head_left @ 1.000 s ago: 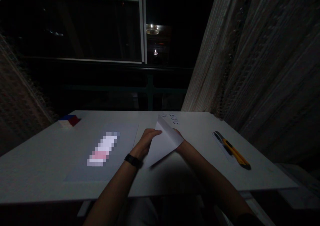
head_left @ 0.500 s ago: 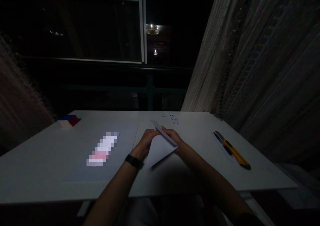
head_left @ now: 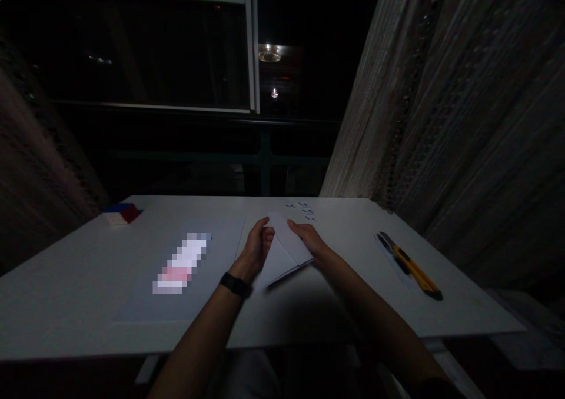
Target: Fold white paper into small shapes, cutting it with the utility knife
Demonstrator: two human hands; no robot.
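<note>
A folded white sheet of paper (head_left: 286,253) lies low over the white table (head_left: 88,281), just beyond its middle. My left hand (head_left: 256,252), with a black watch on the wrist, grips the paper's left edge with curled fingers. My right hand (head_left: 309,239) rests on the paper's right upper flap, fingers pressed onto it. The paper's top corner points away from me.
A yellow-and-black utility knife (head_left: 415,266) lies at the right of the table beside a dark pen. A red-and-blue block (head_left: 121,212) sits at the far left corner. Small paper scraps (head_left: 304,209) lie beyond the hands. A curtain (head_left: 441,122) hangs at the right, and a dark window lies beyond.
The paper's raised flap has come down and been folded flatter toward the table. My right hand has moved from behind the sheet onto its top.
</note>
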